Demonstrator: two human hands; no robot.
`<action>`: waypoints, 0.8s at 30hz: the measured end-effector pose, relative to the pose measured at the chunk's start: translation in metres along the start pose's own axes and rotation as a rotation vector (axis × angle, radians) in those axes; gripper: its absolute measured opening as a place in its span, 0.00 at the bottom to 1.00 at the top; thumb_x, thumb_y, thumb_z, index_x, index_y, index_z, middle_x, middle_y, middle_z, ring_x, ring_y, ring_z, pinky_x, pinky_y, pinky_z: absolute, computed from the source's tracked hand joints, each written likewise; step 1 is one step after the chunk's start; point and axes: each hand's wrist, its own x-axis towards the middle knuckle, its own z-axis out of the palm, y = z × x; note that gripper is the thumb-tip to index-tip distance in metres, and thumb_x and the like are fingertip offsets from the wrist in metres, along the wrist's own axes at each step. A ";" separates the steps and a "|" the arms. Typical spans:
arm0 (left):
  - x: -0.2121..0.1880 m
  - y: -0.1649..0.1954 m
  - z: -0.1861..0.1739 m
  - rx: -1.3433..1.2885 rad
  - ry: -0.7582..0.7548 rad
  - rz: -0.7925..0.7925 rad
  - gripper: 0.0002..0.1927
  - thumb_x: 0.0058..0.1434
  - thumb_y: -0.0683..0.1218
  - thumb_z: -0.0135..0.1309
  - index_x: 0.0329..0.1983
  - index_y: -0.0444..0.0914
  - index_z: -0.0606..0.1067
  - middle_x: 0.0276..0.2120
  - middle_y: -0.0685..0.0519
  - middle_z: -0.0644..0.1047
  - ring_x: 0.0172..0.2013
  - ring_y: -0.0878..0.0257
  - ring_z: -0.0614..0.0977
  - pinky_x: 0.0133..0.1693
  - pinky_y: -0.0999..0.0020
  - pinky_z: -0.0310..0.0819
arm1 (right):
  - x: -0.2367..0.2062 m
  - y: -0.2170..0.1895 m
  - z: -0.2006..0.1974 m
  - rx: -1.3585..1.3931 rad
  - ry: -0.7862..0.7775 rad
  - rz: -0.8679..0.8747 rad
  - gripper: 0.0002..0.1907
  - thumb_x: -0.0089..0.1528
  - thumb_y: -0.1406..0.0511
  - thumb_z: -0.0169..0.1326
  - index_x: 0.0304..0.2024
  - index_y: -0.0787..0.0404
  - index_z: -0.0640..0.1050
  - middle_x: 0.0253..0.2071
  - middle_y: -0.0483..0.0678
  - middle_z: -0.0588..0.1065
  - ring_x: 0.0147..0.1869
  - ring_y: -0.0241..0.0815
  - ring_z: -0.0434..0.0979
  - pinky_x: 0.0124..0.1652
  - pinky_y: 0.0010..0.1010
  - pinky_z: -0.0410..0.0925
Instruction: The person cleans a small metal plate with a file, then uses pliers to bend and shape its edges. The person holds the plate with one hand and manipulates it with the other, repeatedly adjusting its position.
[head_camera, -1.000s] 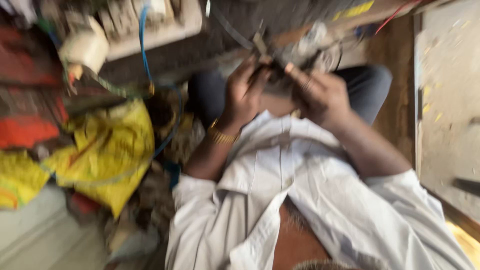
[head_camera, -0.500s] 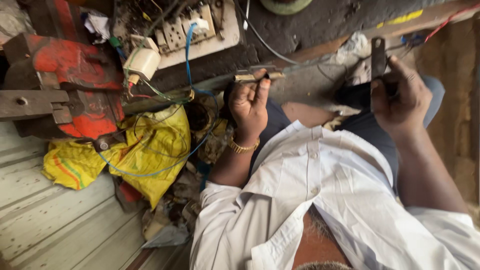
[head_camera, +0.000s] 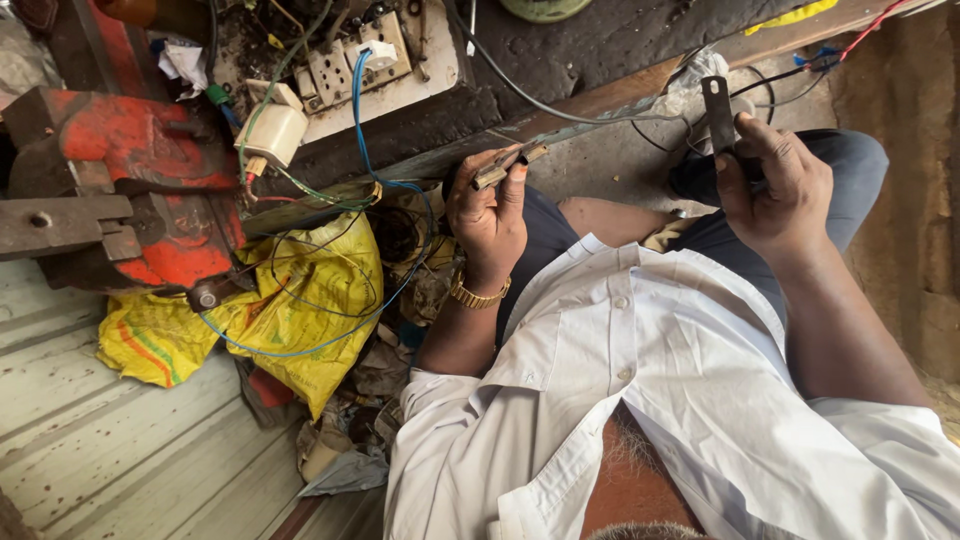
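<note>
A crumpled yellow bag (head_camera: 315, 300) lies on the floor left of the person's knee, below the red vise (head_camera: 130, 190), with blue and green wires draped across it. Touching it on the left is a second yellow bag (head_camera: 145, 340), smaller, marked with orange and green stripes. A crumpled scrap of white paper (head_camera: 185, 62) sits near the top left, just beside the dirty white socket board (head_camera: 380, 60). No screens or signs show, and no label is clear enough to tell
</note>
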 end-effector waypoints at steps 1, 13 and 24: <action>-0.002 -0.002 0.000 -0.029 -0.005 -0.021 0.08 0.72 0.37 0.55 0.53 0.35 0.75 0.50 0.48 0.78 0.50 0.61 0.83 0.46 0.70 0.84 | 0.000 -0.001 -0.001 -0.003 0.002 0.004 0.21 0.71 0.75 0.62 0.64 0.65 0.72 0.40 0.53 0.77 0.40 0.50 0.80 0.40 0.35 0.72; -0.028 -0.014 0.008 -0.571 -0.087 -0.360 0.09 0.74 0.40 0.54 0.56 0.35 0.76 0.42 0.54 0.82 0.45 0.69 0.83 0.52 0.72 0.79 | 0.022 -0.043 0.006 0.226 -0.089 0.065 0.17 0.63 0.77 0.58 0.53 0.61 0.82 0.44 0.51 0.76 0.45 0.42 0.78 0.42 0.29 0.73; -0.012 0.015 0.020 -0.482 -0.262 -0.202 0.08 0.72 0.41 0.56 0.52 0.36 0.77 0.49 0.51 0.81 0.49 0.65 0.83 0.50 0.73 0.81 | 0.054 -0.083 0.020 0.448 -0.163 -0.007 0.18 0.62 0.64 0.69 0.52 0.65 0.81 0.43 0.51 0.76 0.43 0.40 0.77 0.39 0.28 0.70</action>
